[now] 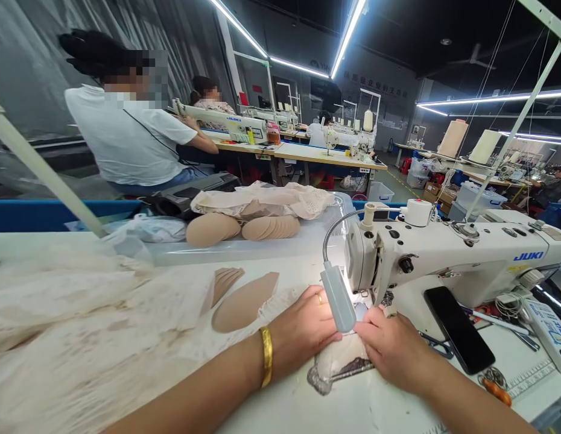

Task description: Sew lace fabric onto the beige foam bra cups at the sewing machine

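Observation:
At the needle area of a white sewing machine (443, 247), my two hands work close together on pale cream lace fabric (337, 357). My left hand (303, 322), with a gold bracelet at the wrist, holds the fabric down with bent fingers; its fingertips are partly hidden behind a grey lamp head (339, 298). From the right, my right hand (396, 343) pinches the fabric's edge beside the presser foot. The needle is hidden from view. Left of my hands lie a beige oval pad (244, 304) and a small stack of beige pads (226, 283).
Lace fabric (104, 325) spreads over the table's left. Behind it, a clear plastic bin (316, 235) bears rows of beige pads (271, 228). A black phone (459, 328), scissors (437, 345) and an orange-handled tool (496, 392) lie at right. A co-worker (126, 132) sits beyond.

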Available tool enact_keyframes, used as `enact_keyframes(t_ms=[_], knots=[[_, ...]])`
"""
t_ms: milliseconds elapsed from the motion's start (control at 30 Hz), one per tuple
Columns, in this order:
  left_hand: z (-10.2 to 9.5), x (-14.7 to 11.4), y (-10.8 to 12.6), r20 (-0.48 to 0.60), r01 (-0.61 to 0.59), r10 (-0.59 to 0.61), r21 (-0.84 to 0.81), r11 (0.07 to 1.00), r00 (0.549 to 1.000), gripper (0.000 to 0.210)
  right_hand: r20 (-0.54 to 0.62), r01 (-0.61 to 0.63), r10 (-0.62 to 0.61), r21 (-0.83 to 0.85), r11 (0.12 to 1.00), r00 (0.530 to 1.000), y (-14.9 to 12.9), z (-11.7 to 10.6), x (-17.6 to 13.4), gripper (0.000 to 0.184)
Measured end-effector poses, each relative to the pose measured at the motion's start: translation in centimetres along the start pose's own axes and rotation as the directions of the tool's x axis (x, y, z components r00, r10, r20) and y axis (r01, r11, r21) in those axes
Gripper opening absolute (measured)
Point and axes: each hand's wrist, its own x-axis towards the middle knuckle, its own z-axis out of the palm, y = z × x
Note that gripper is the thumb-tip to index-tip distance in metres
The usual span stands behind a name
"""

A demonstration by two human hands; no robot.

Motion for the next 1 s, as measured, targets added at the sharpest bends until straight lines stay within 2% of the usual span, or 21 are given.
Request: enact_keyframes(t_ms=[167, 433, 633, 767, 867, 933, 967, 1000], knots=[[-0.6, 0.4, 0.8, 0.099, 0.078, -0.078, -0.002, 0.997, 0.992, 0.024, -0.022, 0.027, -0.028, -0.011, 1.000, 0.999, -0.1, -0.2, -0.1, 0.026], [-0.7, 0.3, 0.8, 0.082, 0.091, -0.091, 0.003, 0.996, 0.992, 0.029, -0.001, 0.006, -0.006, -0.031, 1.000, 1.000, 0.1, 0.1, -0.1, 0.024], [-0.6, 0.4, 0.6, 0.115, 0.159, -0.168, 0.085, 0.984, 0.979, 0.031, -0.007, -0.047, 0.047, -0.021, 0.999, 0.999, 0.3, 0.4, 0.1, 0.022], [-0.2, 0.5, 0.3, 0.137, 0.186, -0.200, 0.105, 0.977, 0.970, 0.029, -0.031, -0.041, 0.042, 0.037, 0.998, 0.999, 0.6, 0.4, 0.1, 0.021], [-0.6, 0.9, -0.2, 0.137, 0.198, -0.209, 0.088, 0.976, 0.968, 0.029, -0.079, -0.016, 0.031, 0.194, 0.981, 0.996, 0.5, 0.0, -0.1, 0.022], [-1.5, 0.9, 0.1, 0.131, 0.189, -0.197, 0.069, 0.979, 0.972, 0.031, -0.063, -0.087, 0.125, 0.424, 0.901, 0.990, -0.1, -0.6, 0.1, 0.018], [-2.0, 0.7, 0.6, 0.120, 0.181, -0.185, 0.047, 0.982, 0.975, 0.033, -0.006, -0.163, 0.204, 0.579, 0.799, 0.979, -0.6, -0.9, 0.3, 0.015], [-2.5, 0.3, 1.5, 0.100, 0.176, -0.175, 0.004, 0.984, 0.979, 0.034, 0.086, -0.250, 0.276, 0.727, 0.640, 0.957, -1.3, -1.2, 0.5, 0.014]])
